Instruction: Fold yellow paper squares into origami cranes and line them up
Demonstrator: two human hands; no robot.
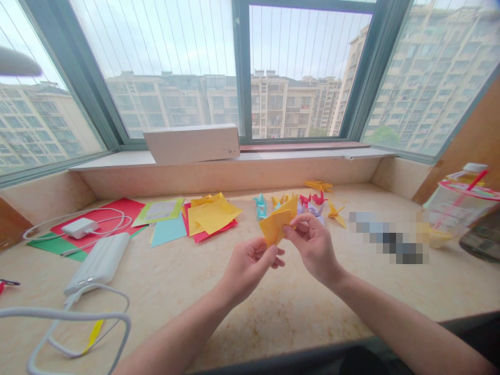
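Note:
A partly folded sheet of yellow origami paper [276, 223] is held up above the stone sill, between both hands. My left hand [250, 263] pinches its lower corner between thumb and fingers. At the paper's right edge, my right hand [314, 245] grips it with thumb and forefinger. Just behind the hands stand several folded paper cranes: light blue ones [260, 207], red ones [318, 198], purple ones [312, 208] and a yellow one [336, 213]. The held paper and my right hand hide part of this group.
Left of the hands lie yellow paper sheets [213, 214], a light blue sheet [170, 230] and a red sheet [133, 211]. Nearer are a white power bank [99, 263], a charger [80, 227] and cables. A plastic cup [453, 208] stands right; a white box [191, 146] sits by the window.

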